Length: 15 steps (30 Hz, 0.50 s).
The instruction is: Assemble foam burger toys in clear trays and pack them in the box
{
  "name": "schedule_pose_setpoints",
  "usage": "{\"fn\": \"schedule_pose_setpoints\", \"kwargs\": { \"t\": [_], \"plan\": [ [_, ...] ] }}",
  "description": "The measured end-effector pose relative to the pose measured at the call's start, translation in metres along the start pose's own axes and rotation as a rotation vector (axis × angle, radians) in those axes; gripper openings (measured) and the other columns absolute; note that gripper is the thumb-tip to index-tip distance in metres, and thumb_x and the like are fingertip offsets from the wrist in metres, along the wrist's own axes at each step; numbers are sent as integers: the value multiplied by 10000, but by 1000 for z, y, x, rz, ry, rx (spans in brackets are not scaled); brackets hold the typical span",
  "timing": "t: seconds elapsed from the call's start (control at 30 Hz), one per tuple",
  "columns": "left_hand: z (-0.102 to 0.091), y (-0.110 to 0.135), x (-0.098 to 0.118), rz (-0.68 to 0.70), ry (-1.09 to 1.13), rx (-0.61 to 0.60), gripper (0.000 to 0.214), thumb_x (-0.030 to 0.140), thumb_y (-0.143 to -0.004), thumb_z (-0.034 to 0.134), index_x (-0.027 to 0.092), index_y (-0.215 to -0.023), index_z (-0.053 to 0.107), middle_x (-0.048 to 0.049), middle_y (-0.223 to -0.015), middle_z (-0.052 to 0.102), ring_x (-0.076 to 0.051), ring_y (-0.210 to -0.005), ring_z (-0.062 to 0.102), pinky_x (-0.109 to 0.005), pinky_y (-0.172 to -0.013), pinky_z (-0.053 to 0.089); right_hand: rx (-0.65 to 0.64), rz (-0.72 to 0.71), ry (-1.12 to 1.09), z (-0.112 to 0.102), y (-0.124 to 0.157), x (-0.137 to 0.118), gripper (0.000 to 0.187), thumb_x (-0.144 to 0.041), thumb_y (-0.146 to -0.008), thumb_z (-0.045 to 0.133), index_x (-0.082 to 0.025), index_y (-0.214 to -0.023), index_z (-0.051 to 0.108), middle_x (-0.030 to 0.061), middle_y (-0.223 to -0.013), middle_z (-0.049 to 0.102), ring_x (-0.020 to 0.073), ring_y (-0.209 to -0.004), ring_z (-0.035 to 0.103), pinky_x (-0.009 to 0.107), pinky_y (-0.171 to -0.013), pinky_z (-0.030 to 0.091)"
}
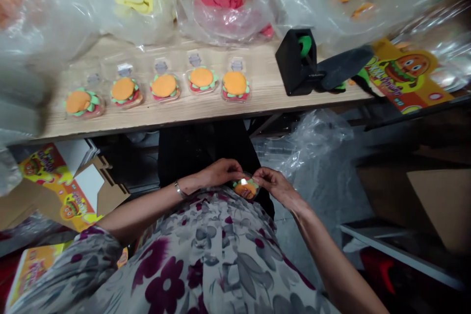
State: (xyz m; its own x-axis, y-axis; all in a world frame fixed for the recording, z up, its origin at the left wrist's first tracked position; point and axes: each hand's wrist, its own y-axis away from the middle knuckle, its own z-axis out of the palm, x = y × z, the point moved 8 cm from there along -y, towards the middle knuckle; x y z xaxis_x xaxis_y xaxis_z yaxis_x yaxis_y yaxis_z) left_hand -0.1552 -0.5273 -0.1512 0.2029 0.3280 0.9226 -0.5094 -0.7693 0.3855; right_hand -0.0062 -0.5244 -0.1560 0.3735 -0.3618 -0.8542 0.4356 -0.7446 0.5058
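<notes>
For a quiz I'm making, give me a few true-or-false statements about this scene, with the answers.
1. The left hand and right hand both hold a clear pack with a burger-shaped sweet inside. True.
2. Five more packs sit in a row on the wooden table. True.
3. A bracelet is on the right wrist. False: it is on the left wrist.
4. The black dispenser stands left of the row of packs. False: it stands to the right of them.
</notes>
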Motion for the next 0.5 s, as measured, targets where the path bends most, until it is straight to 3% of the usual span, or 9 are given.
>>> {"fn": "schedule_pose_setpoints", "kwargs": {
  "t": [0.13,0.33,0.4,0.5],
  "plan": [
    [8,-7,-1,-7,-9,-26,329,444,-769,613,117,-809,604,-13,-728,604,-106,-660,529,-221,-609,415,-19,22,-8,-1,5,2,280,-456,-742,643,-179,-780,622,-3,-723,601,137,-682,525,258,-643,393],
    [4,-21,24,123,-178,-51,262,387,-819,570,131,-840,619,-13,-730,616,-103,-665,534,-213,-604,404,-58,-65,132,-6,-3,-37,262,-442,-737,662,-198,-832,652,11,-777,624,154,-740,540,262,-645,399],
    [3,-18,20,128,-194,-48,302,427,-835,539,137,-867,615,-13,-765,613,-103,-692,526,-212,-614,398,-37,-45,50,-6,-7,-37,286,-466,-717,673,-191,-785,639,0,-724,606,138,-678,527,255,-613,395],
    [2,-9,-1,20,-92,-27,372,496,-802,559,141,-908,592,2,-783,590,-101,-701,510,-206,-613,397,51,-1,-115,-9,-9,-25,322,-486,-682,699,-183,-760,620,-1,-707,605,133,-660,532,260,-640,411]
  ]
}}
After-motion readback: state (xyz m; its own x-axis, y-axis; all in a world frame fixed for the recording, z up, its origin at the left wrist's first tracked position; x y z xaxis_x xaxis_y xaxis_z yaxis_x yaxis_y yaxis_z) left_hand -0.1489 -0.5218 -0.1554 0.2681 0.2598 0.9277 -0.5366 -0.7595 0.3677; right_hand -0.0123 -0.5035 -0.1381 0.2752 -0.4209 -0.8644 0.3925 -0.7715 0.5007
